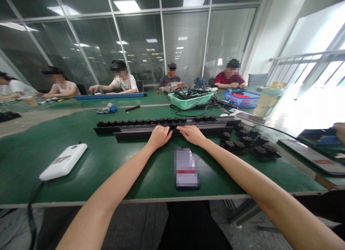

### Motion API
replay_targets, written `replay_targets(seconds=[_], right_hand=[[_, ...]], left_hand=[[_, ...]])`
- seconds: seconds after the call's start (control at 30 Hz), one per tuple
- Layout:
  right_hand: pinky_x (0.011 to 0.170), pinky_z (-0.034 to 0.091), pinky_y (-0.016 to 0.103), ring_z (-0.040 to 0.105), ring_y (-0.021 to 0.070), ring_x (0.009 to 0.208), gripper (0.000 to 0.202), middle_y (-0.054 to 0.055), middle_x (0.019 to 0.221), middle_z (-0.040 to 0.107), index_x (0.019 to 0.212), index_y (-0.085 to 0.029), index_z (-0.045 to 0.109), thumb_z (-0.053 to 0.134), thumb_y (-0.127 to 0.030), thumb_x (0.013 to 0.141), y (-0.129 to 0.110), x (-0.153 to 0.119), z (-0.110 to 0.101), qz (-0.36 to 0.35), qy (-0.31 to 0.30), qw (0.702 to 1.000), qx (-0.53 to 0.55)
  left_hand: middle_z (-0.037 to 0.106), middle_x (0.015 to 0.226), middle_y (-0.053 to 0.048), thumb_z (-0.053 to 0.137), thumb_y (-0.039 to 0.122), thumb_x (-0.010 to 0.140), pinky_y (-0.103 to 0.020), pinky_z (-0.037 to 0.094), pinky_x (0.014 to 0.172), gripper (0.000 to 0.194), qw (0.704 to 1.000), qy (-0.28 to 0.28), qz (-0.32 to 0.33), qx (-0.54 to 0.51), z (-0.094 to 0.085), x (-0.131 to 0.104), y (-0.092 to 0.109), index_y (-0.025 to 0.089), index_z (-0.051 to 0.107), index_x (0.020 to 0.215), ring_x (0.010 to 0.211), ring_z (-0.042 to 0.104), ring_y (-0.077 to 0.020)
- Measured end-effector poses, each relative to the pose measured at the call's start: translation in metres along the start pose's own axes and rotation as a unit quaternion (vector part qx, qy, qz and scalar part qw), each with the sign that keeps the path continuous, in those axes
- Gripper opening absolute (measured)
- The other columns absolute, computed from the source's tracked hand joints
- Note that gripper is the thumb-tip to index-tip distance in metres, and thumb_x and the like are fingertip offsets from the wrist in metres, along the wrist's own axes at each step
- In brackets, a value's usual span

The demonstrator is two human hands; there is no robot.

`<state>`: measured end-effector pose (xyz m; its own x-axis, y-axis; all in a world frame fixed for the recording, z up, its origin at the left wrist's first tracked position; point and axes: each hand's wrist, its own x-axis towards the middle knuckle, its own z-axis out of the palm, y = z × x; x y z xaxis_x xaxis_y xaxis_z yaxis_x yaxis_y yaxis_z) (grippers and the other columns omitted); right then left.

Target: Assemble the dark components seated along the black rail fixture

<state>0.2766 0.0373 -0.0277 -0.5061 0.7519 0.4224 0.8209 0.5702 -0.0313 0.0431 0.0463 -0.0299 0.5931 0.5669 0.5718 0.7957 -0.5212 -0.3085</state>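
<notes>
A long black metal rail (129, 135) with silvery inner strips lies across the green table in front of me. My left hand (159, 137) and my right hand (192, 134) rest over its middle, fingers curled and thumbs on the near side. Between my fingertips sits a small black round part (173, 125), touched from both sides; its lower portion is partly hidden. Directly behind runs a second black strip with a row of similar round parts (140, 121). More black round parts with brownish tops (245, 139) are grouped right of the rail.
A phone (187, 171) lies before me, a white power bank (64, 162) with a strap at left. Farther back are a green basket (185, 103) of cables, a blue basket (229, 102) and a bottle (265, 102). Several people sit across; another person's hand shows at far right.
</notes>
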Motion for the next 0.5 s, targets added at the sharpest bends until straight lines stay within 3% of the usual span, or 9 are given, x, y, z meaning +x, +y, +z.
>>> replay_targets(seconds=[0.27,0.5], right_hand=[[0.091,0.043,0.031,0.067,0.0224,0.107,0.046,0.012,0.117,0.073,0.15,-0.024,0.054,0.036,-0.03,0.108,0.0,0.0015,-0.002,-0.005,-0.017,1.0,-0.01],[0.101,0.043,0.033,0.066,0.0221,0.117,0.043,0.012,0.128,0.071,0.146,-0.021,0.057,0.039,-0.028,0.108,0.0029,0.0037,-0.0014,-0.021,-0.008,0.999,0.024]], left_hand=[[0.074,0.09,-0.017,0.037,0.037,0.106,-0.042,0.046,0.088,0.04,1.0,-0.006,-0.008,0.004,-0.0003,0.0001,0.003,0.011,0.066,0.099,0.088,0.069,-0.0278],[0.074,0.093,-0.016,0.038,0.035,0.106,-0.041,0.046,0.091,0.037,1.0,-0.009,0.003,-0.001,-0.0007,-0.0004,0.0011,0.012,0.066,0.102,0.091,0.069,-0.027]])
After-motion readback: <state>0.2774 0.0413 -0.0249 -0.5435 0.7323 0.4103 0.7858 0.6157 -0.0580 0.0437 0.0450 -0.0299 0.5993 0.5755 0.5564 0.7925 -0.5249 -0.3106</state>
